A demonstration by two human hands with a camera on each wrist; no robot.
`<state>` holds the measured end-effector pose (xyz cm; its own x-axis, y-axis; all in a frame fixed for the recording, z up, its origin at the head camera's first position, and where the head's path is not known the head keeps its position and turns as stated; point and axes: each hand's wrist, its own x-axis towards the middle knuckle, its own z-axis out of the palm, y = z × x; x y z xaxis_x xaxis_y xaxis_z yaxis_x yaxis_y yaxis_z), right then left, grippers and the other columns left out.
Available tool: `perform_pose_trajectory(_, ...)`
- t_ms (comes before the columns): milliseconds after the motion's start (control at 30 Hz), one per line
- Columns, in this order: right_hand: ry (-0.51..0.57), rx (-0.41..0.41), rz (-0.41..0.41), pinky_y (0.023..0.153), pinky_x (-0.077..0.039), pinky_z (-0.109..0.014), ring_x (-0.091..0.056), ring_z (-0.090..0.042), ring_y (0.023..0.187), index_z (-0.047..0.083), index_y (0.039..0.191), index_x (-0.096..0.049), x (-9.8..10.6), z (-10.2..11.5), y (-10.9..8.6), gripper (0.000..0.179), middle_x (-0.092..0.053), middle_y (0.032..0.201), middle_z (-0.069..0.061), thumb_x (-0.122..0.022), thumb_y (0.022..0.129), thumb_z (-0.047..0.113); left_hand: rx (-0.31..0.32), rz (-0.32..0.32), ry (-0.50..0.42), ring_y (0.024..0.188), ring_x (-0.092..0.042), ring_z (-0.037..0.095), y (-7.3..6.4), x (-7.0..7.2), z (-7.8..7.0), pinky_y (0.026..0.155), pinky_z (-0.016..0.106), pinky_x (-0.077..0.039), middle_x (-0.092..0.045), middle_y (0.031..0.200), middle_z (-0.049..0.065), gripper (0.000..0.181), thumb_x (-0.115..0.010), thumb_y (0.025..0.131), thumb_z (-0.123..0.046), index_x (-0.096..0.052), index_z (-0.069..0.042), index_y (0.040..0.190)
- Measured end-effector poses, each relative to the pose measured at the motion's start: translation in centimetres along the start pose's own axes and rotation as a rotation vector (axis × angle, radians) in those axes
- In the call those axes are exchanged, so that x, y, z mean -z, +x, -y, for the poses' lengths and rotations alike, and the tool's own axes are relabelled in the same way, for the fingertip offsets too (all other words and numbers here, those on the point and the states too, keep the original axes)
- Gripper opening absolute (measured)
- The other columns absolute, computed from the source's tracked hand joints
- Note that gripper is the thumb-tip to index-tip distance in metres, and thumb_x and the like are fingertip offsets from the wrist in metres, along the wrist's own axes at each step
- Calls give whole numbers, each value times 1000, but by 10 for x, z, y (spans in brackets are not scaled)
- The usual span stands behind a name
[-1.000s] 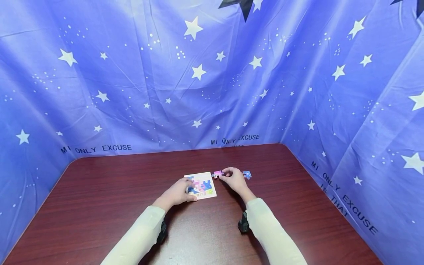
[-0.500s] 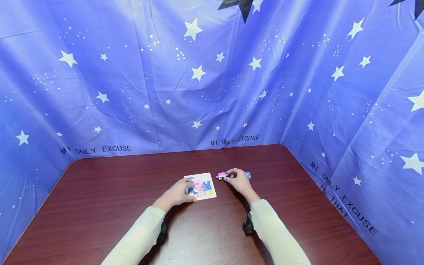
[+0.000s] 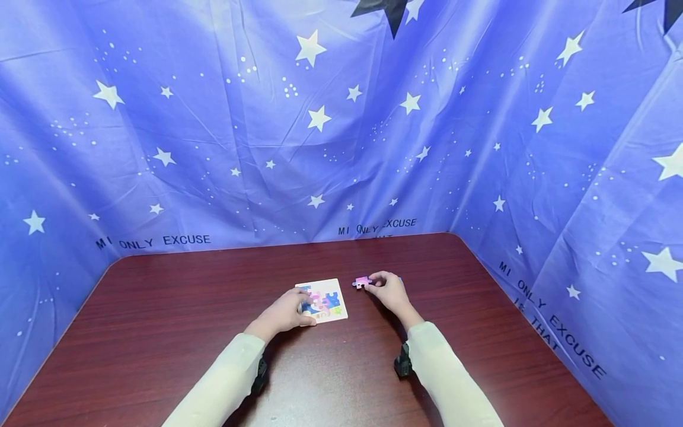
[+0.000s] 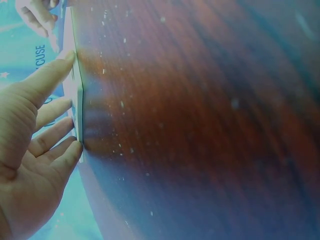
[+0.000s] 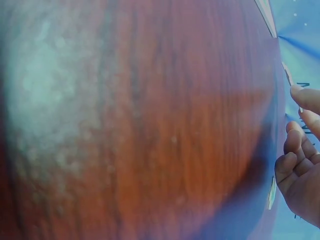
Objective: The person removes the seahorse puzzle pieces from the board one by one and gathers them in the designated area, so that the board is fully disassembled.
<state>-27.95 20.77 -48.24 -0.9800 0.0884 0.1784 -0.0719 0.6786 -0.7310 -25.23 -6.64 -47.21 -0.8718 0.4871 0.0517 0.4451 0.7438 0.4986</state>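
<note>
A pale square jigsaw board [image 3: 332,284], partly filled with blue and pink pieces, lies flat near the middle of the table. My left hand [image 3: 285,309] rests on its left side. In the left wrist view, the thumb touches the edge of the board [image 4: 80,107] and the other fingers spread along it. To the right of the board, my right hand [image 3: 392,292] pinches a pink puzzle piece [image 3: 360,283] between thumb and forefinger. The right wrist view shows that puzzle piece [image 5: 287,73] edge-on, raised above the tabletop, with the remaining fingers loosely bent.
A blue puzzle piece [image 3: 400,279] lies on the table, mostly hidden behind the right hand. The dark red wooden table [image 3: 213,284] reaches back to a blue curtain [image 3: 277,118] with white stars, which also hangs along the sides.
The right hand has moved to the right with the pink puzzle piece, away from the board, and now covers most of the blue piece. The left hand has stayed on the board.
</note>
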Motion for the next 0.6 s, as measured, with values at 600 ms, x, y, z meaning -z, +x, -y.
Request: perform_pose_trajectory(600, 20, -40, -15, 64, -40, -24, -51, -14, 67, 4, 95, -69, 12, -7, 0, 23, -60, 72, -4, -76, 76, 15, -7, -3, 7, 117, -52, 29, 1, -1, 1, 101, 39, -41, -58, 121, 15, 43, -81, 71, -27, -68, -1, 103)
